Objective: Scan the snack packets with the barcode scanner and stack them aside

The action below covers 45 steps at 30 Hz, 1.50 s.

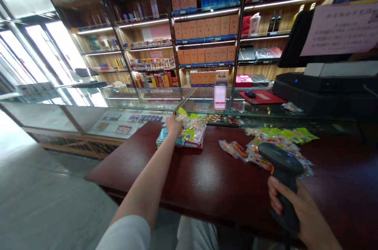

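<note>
My right hand (pixel 291 202) is wrapped around the handle of a black barcode scanner (pixel 279 159), a small blue light showing on its head. At the far left of the dark red wooden table, my left arm is stretched out, and my left hand (pixel 174 126) is closed on a clear snack packet (pixel 182 117) with a green label. Below it lies a pile of similar packets (pixel 193 134) on top of flat blue and pink packages. Vacuum-packed sausages (pixel 240 150) and more green-labelled packets (pixel 283 134) are heaped on the right, partly hidden behind the scanner.
A glass display counter (pixel 141 102) runs along the table's back edge. On its top stand a phone-like display (pixel 220 96) and a red mat (pixel 262 97) with a mouse. A monitor with a pink notice (pixel 339 29) stands at the right. Shelves of boxes (pixel 205 29) line the back wall.
</note>
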Available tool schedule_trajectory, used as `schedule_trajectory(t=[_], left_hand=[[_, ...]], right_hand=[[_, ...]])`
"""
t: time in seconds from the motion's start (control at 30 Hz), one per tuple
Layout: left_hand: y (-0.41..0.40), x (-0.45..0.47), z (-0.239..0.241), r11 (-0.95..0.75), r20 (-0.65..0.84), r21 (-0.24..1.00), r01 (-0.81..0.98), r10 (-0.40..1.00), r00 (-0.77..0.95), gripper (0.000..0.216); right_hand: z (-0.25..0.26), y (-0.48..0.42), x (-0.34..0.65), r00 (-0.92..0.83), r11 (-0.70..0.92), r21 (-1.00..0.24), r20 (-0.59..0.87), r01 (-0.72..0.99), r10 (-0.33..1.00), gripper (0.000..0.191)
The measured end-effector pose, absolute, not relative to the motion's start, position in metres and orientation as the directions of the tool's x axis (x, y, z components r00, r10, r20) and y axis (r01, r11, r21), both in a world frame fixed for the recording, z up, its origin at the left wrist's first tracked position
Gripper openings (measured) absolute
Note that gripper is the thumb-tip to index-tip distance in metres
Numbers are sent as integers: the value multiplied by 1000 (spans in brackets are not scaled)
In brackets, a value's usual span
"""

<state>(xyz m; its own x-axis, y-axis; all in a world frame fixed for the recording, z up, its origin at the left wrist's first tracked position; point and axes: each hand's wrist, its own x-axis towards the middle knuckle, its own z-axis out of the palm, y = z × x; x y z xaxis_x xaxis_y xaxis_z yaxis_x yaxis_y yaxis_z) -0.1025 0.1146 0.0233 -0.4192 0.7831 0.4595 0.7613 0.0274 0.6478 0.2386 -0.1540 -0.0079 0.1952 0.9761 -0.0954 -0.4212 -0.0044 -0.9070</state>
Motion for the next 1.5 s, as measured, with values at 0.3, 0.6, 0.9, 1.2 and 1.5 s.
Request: schedule_trajectory(t=[0.3,0.6,0.9,1.2,1.5], left_hand=[[98,-104,12,-120,480,328,937,876,-56,29],[95,-98,10,-176,527,286,942,850,-2,36],[59,-26,5,-349,630,328,878,773,72,33],[42,81,-24,-593,594,310,743,731,335,35],[79,176,-28,-607,431,235,759,765,478,28]], right_hand=[[-16,-151,237,156,-53,-914,-125,-401,980,49],[-14,-154,233,155,-45,-908,-120,-416,981,48],[-18,-158,248,182,-26,-903,-114,-428,977,53],[-20,-166,284,283,22,-915,-102,-404,954,57],[-25,-168,316,287,32,-910,-97,-414,953,51]])
